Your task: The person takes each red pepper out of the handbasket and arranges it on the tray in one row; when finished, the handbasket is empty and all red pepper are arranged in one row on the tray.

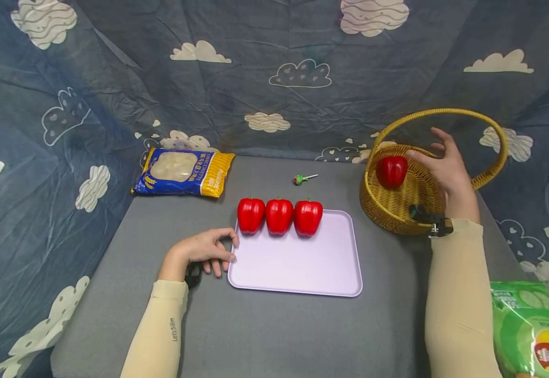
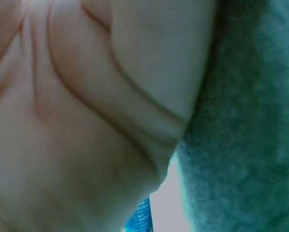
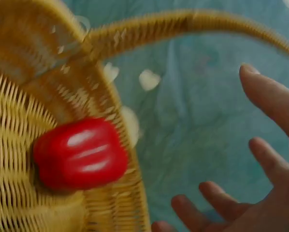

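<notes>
Red pepper (image 1: 392, 171) lies inside the wicker basket (image 1: 378, 216) at eleven o'clock, where the wall probably stops it rolling. The right hand (image 1: 446, 168), spread and empty, hovers at two. The left hand (image 1: 205, 249), loosely bent, touches the tray (image 1: 298, 268) at nine, seemingly steadying it.

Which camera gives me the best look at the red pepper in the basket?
The right wrist view: the red pepper appears large and unobstructed there, lying inside the basket. The head view also shows it in the basket, but much smaller. The left wrist view doesn't show it; the left hand fills much of that picture.
</notes>
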A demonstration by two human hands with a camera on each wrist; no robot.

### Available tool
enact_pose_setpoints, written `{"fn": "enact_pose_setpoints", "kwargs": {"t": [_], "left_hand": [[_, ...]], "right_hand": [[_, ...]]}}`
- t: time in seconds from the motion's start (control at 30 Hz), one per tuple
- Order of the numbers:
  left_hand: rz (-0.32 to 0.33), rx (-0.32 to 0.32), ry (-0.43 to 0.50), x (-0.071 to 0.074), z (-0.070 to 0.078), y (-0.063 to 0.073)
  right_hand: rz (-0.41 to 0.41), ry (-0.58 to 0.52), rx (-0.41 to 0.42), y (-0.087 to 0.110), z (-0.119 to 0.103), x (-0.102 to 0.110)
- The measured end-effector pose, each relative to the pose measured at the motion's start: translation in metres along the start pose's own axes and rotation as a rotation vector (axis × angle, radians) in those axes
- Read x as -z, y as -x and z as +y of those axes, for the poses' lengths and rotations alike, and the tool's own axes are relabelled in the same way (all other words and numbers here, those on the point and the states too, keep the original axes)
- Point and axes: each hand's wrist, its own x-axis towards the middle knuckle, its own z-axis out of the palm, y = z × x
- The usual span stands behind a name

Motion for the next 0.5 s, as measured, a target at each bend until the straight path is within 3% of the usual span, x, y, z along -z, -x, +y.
{"fn": "enact_pose_setpoints", "kwargs": {"t": [0.23, 0.5], "left_hand": [[-0.005, -0.002, 0.013, 0.0, 0.0, 0.001], [-0.012, -0.006, 0.014, 0.001, 0.0, 0.0]], "right_hand": [[0.0, -0.059, -0.017, -0.035, 0.025, -0.004], [-0.104, -0.11, -0.094, -0.048, 0.045, -0.012]]}}
